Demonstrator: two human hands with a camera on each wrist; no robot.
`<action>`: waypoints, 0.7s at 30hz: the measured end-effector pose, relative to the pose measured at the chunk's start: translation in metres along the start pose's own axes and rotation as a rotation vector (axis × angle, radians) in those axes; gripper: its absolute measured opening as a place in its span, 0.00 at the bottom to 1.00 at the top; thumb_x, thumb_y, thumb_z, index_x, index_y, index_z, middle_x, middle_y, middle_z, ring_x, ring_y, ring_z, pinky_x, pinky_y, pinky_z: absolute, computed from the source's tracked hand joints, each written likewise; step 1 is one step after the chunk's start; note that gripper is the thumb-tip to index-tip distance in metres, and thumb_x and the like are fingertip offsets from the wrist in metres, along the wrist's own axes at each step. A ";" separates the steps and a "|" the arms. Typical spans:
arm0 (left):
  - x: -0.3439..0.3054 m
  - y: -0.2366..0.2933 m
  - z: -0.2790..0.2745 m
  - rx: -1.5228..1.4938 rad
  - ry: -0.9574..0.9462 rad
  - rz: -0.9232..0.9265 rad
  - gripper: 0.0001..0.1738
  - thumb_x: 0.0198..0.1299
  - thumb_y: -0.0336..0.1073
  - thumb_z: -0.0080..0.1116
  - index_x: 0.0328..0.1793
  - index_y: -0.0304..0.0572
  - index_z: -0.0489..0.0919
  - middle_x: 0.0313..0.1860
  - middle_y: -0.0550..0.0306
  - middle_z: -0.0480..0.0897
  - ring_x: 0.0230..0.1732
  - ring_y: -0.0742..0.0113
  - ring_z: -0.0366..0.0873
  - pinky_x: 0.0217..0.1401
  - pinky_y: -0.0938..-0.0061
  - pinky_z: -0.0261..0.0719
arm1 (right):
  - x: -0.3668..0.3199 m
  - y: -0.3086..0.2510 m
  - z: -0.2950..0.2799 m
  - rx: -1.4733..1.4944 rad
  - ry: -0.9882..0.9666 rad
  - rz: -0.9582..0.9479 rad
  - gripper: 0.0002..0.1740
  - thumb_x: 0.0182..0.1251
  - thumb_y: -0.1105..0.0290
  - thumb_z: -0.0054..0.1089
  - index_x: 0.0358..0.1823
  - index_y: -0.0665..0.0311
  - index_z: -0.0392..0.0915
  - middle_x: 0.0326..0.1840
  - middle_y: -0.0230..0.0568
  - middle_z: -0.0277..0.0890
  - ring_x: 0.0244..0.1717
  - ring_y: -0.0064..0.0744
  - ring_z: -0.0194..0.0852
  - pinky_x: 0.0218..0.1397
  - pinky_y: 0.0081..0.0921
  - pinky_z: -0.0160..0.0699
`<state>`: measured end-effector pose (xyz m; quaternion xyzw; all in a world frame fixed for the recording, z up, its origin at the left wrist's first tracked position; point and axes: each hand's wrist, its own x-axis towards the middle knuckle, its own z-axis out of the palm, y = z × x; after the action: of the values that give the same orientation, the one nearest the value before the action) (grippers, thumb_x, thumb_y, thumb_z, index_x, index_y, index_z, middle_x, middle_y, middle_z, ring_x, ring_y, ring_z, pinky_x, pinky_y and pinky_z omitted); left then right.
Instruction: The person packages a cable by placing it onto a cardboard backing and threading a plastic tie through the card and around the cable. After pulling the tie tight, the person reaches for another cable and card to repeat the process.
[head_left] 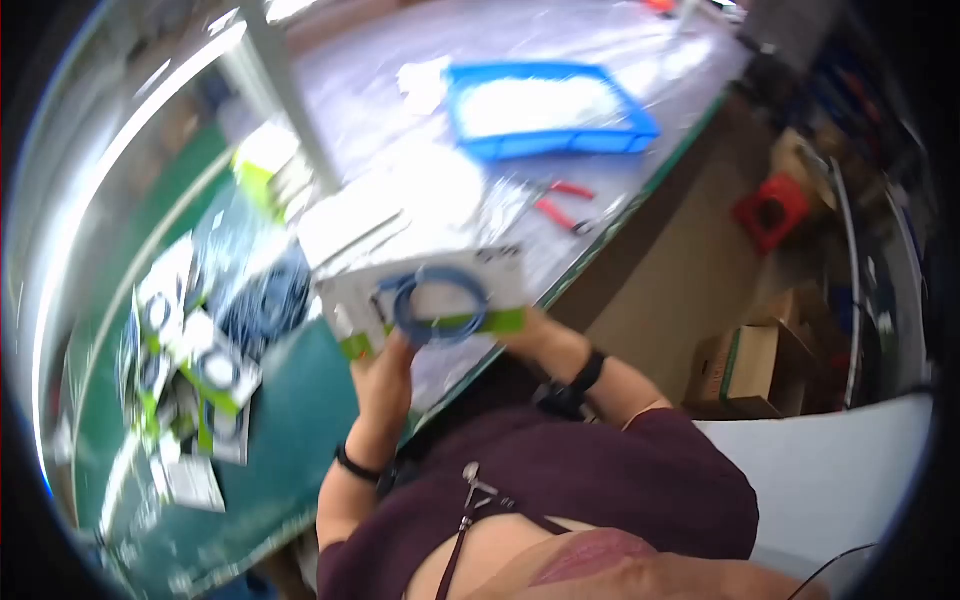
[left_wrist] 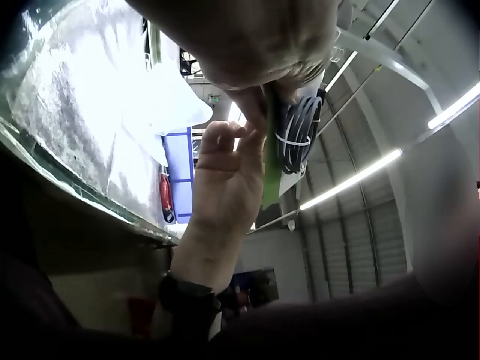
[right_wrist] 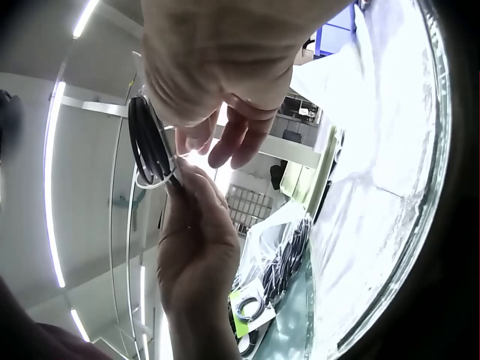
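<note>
Card, flat white with a green strip along its bottom edge (head_left: 350,310), is up mid-frame in the head view. It carries a round coil of blue cable (head_left: 405,312). I have both hands on it. Left hand (head_left: 385,372) pinches the lower left, fingers closed on the edge. Right hand (head_left: 548,340) grips the lower right, thumb and fingers closed on it, other fingers bent. Wrist views show white ties round the coil.

Just behind the card, head view: bright white pile (head_left: 415,195), blown out, can't tell what's in it. Shallow blue plastic tray (head_left: 485,147) sits upper centre-right with clear and white stuff in it. Red-handled pliers (head_left: 570,205) lie between the tray and the card's right end.

Left side: loose blue cables (head_left: 265,305) bunched in clear plastic. Heap of similar green-and-white carded coils (head_left: 215,370) lies next to them, on the green tabletop (head_left: 300,410). Red plastic stool (head_left: 772,212) is on the floor at right, brown cardboard box (head_left: 750,370) lower right.
</note>
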<state>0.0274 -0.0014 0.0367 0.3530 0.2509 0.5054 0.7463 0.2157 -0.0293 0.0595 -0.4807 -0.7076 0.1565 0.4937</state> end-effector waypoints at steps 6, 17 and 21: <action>0.011 -0.007 0.006 0.017 -0.141 0.013 0.30 0.62 0.23 0.50 0.70 0.42 0.59 0.58 0.53 0.73 0.56 0.62 0.75 0.56 0.64 0.78 | -0.018 0.029 0.017 0.329 0.082 0.054 0.26 0.58 0.77 0.64 0.59 0.66 0.70 0.56 0.46 0.73 0.59 0.37 0.69 0.61 0.31 0.69; 0.020 -0.023 -0.018 -0.140 -0.161 -0.074 0.24 0.63 0.30 0.57 0.64 0.38 0.65 0.56 0.54 0.75 0.54 0.61 0.77 0.54 0.64 0.81 | -0.022 0.032 0.034 0.025 0.148 -0.198 0.21 0.56 0.84 0.55 0.54 0.68 0.72 0.50 0.50 0.76 0.54 0.42 0.74 0.56 0.33 0.72; 0.018 -0.013 -0.019 -0.191 -0.250 -0.050 0.22 0.64 0.28 0.55 0.63 0.41 0.67 0.56 0.56 0.76 0.54 0.62 0.77 0.54 0.63 0.79 | -0.026 0.041 0.047 0.274 0.076 -0.094 0.20 0.56 0.84 0.54 0.52 0.69 0.72 0.47 0.51 0.77 0.49 0.43 0.76 0.53 0.33 0.74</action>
<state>0.0277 0.0177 0.0148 0.3342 0.1155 0.4605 0.8142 0.1987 -0.0189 -0.0045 -0.3806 -0.6822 0.2102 0.5878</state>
